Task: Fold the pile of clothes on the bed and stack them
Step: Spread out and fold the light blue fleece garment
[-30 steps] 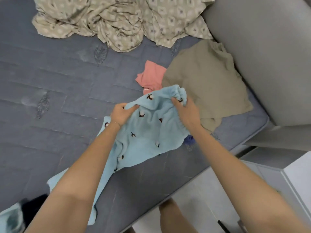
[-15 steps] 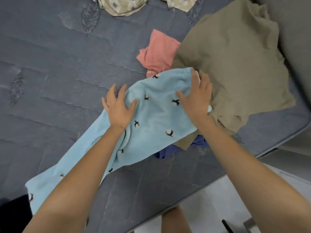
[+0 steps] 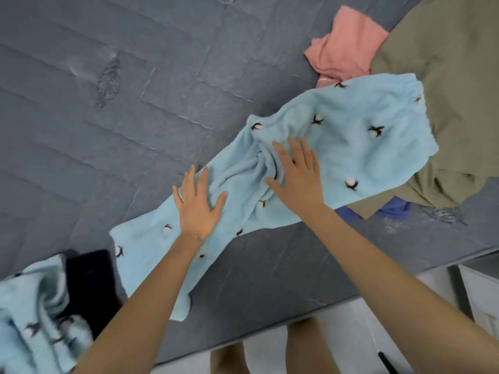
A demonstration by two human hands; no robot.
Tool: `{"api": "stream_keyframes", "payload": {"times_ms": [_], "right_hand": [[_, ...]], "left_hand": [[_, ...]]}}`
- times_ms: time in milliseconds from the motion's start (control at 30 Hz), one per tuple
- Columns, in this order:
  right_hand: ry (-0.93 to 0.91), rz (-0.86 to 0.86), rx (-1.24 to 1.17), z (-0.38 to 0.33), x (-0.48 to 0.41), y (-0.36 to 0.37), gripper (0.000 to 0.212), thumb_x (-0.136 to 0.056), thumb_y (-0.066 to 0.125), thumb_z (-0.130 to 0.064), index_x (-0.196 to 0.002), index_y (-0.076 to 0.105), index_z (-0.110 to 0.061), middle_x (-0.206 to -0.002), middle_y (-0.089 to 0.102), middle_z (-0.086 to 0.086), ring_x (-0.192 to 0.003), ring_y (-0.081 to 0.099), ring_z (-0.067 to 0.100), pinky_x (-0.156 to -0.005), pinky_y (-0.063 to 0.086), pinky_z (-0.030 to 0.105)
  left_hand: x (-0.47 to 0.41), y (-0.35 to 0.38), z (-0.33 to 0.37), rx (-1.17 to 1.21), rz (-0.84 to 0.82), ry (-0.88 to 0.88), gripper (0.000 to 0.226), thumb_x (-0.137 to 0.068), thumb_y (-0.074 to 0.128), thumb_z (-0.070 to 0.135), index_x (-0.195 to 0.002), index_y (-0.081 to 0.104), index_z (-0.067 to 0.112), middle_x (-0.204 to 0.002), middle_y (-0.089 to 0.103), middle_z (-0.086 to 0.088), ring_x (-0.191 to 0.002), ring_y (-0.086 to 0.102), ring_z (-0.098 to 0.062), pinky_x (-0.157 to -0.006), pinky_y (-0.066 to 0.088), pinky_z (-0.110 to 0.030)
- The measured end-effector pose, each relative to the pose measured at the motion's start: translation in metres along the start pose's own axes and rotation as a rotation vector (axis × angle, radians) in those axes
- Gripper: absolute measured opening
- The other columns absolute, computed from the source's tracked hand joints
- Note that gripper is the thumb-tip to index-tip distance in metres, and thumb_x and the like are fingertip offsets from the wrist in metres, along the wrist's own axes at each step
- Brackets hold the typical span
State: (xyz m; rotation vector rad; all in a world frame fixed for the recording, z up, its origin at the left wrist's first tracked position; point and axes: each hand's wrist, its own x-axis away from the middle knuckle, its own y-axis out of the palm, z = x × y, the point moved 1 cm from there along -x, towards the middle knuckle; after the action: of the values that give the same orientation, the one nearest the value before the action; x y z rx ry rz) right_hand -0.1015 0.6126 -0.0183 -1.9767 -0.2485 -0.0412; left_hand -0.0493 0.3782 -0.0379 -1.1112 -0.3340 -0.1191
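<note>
Light blue fleece trousers (image 3: 348, 147) with small cotton-flower prints lie stretched diagonally across the grey bed (image 3: 135, 103). My left hand (image 3: 197, 203) lies flat on the leg part with fingers spread. My right hand (image 3: 297, 174) presses flat on the bunched middle of the trousers. The waistband end overlaps an olive garment (image 3: 445, 76) at the right. A pink garment (image 3: 345, 44) sticks out from under the olive one, and a blue piece (image 3: 394, 209) shows beneath it.
A second light blue printed garment (image 3: 29, 314) and a black item (image 3: 89, 287) lie at the lower left. The bed's front edge runs across the bottom, with white floor and my legs below it.
Both hands slid down the trousers toward the leg end, staying flat on the fabric. A second ago they gripped the waistband. The view shifted right and down.
</note>
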Motion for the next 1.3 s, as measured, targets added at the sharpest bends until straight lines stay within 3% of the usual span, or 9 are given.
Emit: {"api": "stream_keyframes", "payload": {"times_ms": [133,333,467,667,800,933,1033,1167,1300], "right_hand": [[-0.007,-0.046,-0.064,-0.048,0.036,0.042,0.076,-0.087,0.059,-0.055,-0.15,0.038,-0.018,-0.158,0.027,0.019,-0.146,0.022,0.039,-0.117,0.023,0.056],[-0.282,-0.121,-0.09,-0.104,0.071,0.089,0.071,-0.083,0.051,-0.064,-0.136,0.056,-0.016,-0.147,0.046,0.014,-0.142,0.031,0.036,-0.114,0.026,0.06],[-0.333,-0.109,-0.151,-0.112,0.088,0.105,0.066,-0.083,0.057,-0.06,-0.13,0.06,-0.015,-0.14,0.051,0.012,-0.139,0.033,0.032,-0.115,0.026,0.057],[-0.463,-0.082,-0.149,-0.122,0.105,0.11,0.059,-0.081,0.064,-0.056,-0.122,0.064,-0.014,-0.136,0.055,0.01,-0.135,0.04,0.033,-0.118,0.021,0.053],[-0.42,-0.039,-0.181,-0.131,0.098,0.104,0.037,-0.084,0.06,-0.043,-0.092,0.068,-0.008,-0.1,0.068,0.005,-0.115,0.058,0.029,-0.116,0.024,0.041],[-0.286,-0.127,-0.378,-0.137,0.085,0.075,0.034,-0.091,0.056,-0.039,-0.075,0.053,-0.009,-0.069,0.053,0.002,-0.072,0.048,0.016,-0.091,0.046,0.04],[-0.214,-0.227,-0.425,-0.136,0.085,0.05,0.031,-0.096,0.059,-0.03,-0.075,0.042,-0.016,-0.066,0.042,-0.004,-0.064,0.037,0.01,-0.062,0.034,0.025],[-0.025,-0.274,-0.508,-0.113,0.088,0.026,0.031,-0.099,0.056,-0.027,-0.075,0.04,-0.017,-0.056,0.033,-0.008,-0.051,0.04,0.006,-0.051,0.029,0.018],[0.037,-0.23,-0.524,-0.095,0.089,0.014,0.032,-0.098,0.058,-0.031,-0.079,0.049,-0.007,-0.057,0.037,0.001,-0.051,0.034,0.011,-0.05,0.029,0.019]], "left_hand": [[0.049,-0.011,-0.055,0.082,-0.018,-0.058,0.077,-0.09,0.043,0.066,-0.151,0.029,0.022,-0.157,0.031,-0.002,-0.145,0.026,-0.02,-0.12,0.011,-0.05],[0.088,-0.022,-0.088,0.297,-0.014,0.091,0.071,-0.08,0.07,0.055,-0.134,0.046,0.017,-0.137,0.045,0.009,-0.12,0.041,-0.001,-0.113,0.028,-0.053],[0.101,-0.014,-0.112,0.15,-0.034,0.267,0.063,-0.081,0.061,0.062,-0.124,0.056,0.017,-0.147,0.045,-0.003,-0.135,0.042,-0.02,-0.116,0.021,-0.047],[0.11,-0.016,-0.13,0.12,0.144,0.298,0.035,-0.094,0.052,0.038,-0.109,0.072,0.013,-0.13,0.062,-0.009,-0.117,0.057,-0.025,-0.101,0.041,-0.055],[0.111,-0.021,-0.125,0.058,0.244,0.364,0.032,-0.097,0.052,0.034,-0.103,0.075,0.012,-0.118,0.069,-0.009,-0.106,0.066,-0.028,-0.095,0.048,-0.049],[0.114,-0.036,-0.122,0.29,0.145,0.193,0.04,-0.1,0.045,0.037,-0.119,0.069,0.011,-0.123,0.067,-0.007,-0.115,0.059,-0.02,-0.102,0.044,-0.04],[0.114,-0.044,-0.131,0.312,0.064,0.071,0.049,-0.092,0.049,0.053,-0.128,0.062,0.022,-0.126,0.063,0.003,-0.117,0.055,-0.017,-0.106,0.039,-0.043],[0.118,-0.046,-0.127,0.281,0.035,0.033,0.058,-0.083,0.053,0.068,-0.126,0.061,0.03,-0.134,0.058,0.003,-0.131,0.046,-0.02,-0.113,0.028,-0.051],[0.119,-0.039,-0.076,0.353,0.041,0.179,0.059,-0.081,0.061,0.062,-0.125,0.064,0.022,-0.131,0.06,0.006,-0.132,0.045,-0.015,-0.114,0.028,-0.037]]}}
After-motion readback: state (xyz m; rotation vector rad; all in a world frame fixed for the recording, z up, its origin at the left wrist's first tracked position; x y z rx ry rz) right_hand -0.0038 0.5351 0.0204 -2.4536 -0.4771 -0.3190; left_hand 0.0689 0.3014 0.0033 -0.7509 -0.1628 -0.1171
